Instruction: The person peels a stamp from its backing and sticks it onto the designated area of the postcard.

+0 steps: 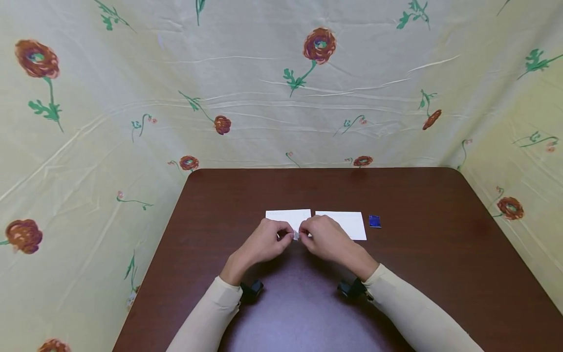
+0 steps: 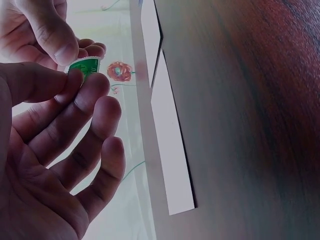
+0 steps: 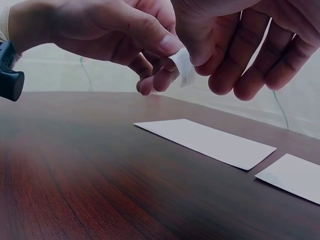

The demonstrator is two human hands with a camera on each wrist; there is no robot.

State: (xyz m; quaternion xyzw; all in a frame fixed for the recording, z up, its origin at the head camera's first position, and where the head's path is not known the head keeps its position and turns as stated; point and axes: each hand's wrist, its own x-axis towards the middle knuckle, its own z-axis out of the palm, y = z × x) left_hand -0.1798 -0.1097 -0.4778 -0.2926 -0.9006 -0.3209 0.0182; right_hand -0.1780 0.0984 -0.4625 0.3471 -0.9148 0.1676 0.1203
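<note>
Over the near edges of two white paper rectangles, my left hand (image 1: 269, 239) and right hand (image 1: 326, 237) meet, holding a small sachet (image 1: 296, 235) between them. In the left wrist view the sachet (image 2: 89, 65) shows a green face with a pale serrated edge; its white side faces the right wrist camera. Thumb and fingertips of the left hand (image 2: 60, 135) pinch one end, the other fingers spread loosely. The right hand (image 3: 250, 45) pinches the opposite end. Whether the sachet is torn cannot be told.
A left white paper (image 1: 281, 214) and a right white paper (image 1: 349, 224) lie side by side on the dark brown table (image 1: 237, 188). A small blue packet (image 1: 375, 221) lies to their right. Flower-patterned cloth (image 1: 264, 73) hangs behind and beside the table.
</note>
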